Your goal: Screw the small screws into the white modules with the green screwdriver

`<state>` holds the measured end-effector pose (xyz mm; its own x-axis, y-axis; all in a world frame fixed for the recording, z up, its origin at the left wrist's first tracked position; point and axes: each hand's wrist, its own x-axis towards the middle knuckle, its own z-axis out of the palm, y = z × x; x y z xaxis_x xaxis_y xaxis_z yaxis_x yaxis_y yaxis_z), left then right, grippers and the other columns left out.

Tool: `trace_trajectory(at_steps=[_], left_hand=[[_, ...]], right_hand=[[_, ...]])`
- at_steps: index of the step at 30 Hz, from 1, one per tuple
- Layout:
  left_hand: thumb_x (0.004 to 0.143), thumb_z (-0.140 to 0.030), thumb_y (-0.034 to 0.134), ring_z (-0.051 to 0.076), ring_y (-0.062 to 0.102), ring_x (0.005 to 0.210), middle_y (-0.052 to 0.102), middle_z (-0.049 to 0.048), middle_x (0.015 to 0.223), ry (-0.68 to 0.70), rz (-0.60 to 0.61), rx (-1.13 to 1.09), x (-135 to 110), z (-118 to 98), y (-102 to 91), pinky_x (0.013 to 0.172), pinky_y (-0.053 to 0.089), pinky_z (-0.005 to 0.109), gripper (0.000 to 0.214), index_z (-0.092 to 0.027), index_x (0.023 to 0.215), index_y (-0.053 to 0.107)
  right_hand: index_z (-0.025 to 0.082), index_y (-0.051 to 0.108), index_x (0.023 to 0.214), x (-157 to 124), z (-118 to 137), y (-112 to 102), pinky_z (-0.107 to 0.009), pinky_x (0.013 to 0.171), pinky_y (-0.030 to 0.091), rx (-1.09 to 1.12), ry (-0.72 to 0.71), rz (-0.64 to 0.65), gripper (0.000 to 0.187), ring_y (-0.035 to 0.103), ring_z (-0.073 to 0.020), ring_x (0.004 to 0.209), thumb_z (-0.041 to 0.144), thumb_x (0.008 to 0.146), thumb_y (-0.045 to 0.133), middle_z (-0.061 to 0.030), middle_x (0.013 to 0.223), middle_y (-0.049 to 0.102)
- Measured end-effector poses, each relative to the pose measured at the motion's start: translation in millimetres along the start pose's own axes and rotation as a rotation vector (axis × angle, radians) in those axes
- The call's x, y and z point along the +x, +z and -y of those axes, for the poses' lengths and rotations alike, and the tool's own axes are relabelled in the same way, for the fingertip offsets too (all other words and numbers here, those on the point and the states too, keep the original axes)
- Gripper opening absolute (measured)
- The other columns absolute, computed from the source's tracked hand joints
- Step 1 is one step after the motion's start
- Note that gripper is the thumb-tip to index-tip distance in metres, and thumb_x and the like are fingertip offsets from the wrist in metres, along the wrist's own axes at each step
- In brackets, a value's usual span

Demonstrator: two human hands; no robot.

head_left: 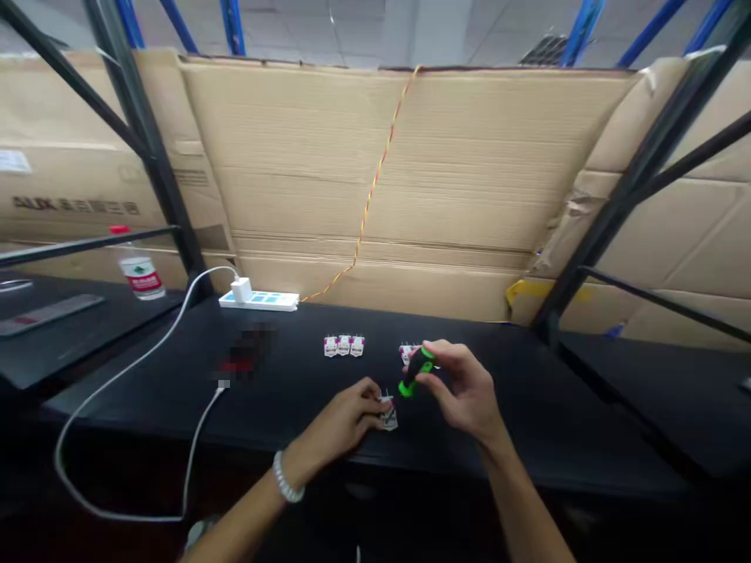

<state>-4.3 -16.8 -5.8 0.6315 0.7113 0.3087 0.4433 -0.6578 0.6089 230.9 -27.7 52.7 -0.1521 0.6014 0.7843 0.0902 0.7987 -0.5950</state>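
Note:
My left hand (pixel 346 422) rests on the black table (pixel 528 407), fingers closed on a small white component (pixel 388 411). My right hand (pixel 461 387) grips a black and green screwdriver (pixel 415 374), whose lower end points down towards that component. A row of three small white and pink components (pixel 343 346) lies just beyond my hands. Another such piece (pixel 407 352) sits partly hidden behind the screwdriver. A beaded bracelet (pixel 285 478) is on my left wrist.
A white power strip (pixel 261 299) with a charger (pixel 241 289) lies at the table's back; its white cable (pixel 146 352) loops off the left edge. A blurred dark object (pixel 246 356), a bottle (pixel 138 270), cardboard sheets (pixel 446 172), a red-yellow wire (pixel 375 176) and black rack posts (pixel 610 227) surround.

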Motion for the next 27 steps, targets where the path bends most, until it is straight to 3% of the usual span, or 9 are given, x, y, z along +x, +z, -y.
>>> trace_trajectory(at_steps=[9,21,27], left_hand=[[0.099,-0.018,0.07,0.02,0.069,0.101,0.065,0.0052,0.112,0.003,-0.007,0.01,0.0,-1.1,0.3,0.094,0.053,0.028,0.019,-0.025,0.112,0.082],[0.098,-0.016,0.071,0.02,0.069,0.101,0.066,0.0047,0.112,-0.015,0.006,0.014,0.8,-2.8,-2.0,0.094,0.053,0.028,0.017,-0.024,0.109,0.082],[0.099,-0.015,0.068,0.02,0.068,0.103,0.066,0.005,0.114,-0.006,0.019,0.006,1.3,-3.1,-3.0,0.096,0.052,0.028,0.02,-0.024,0.11,0.082]], right_hand=[[0.03,0.07,0.128,3.5,4.1,-0.3,-0.029,0.067,0.062,-0.119,-0.06,-0.029,0.041,0.071,-0.017,0.077,0.018,0.09,0.081,-0.0023,0.095,0.07],[0.029,0.068,0.122,4.6,5.7,-3.1,-0.029,0.064,0.056,-0.236,-0.063,-0.04,0.037,0.064,-0.0158,0.073,0.022,0.089,0.082,-0.0016,0.095,0.069],[0.03,0.066,0.125,0.5,1.0,-4.1,-0.03,0.066,0.059,-0.259,-0.074,-0.052,0.038,0.067,-0.0168,0.077,0.021,0.09,0.08,-0.0023,0.097,0.069]])
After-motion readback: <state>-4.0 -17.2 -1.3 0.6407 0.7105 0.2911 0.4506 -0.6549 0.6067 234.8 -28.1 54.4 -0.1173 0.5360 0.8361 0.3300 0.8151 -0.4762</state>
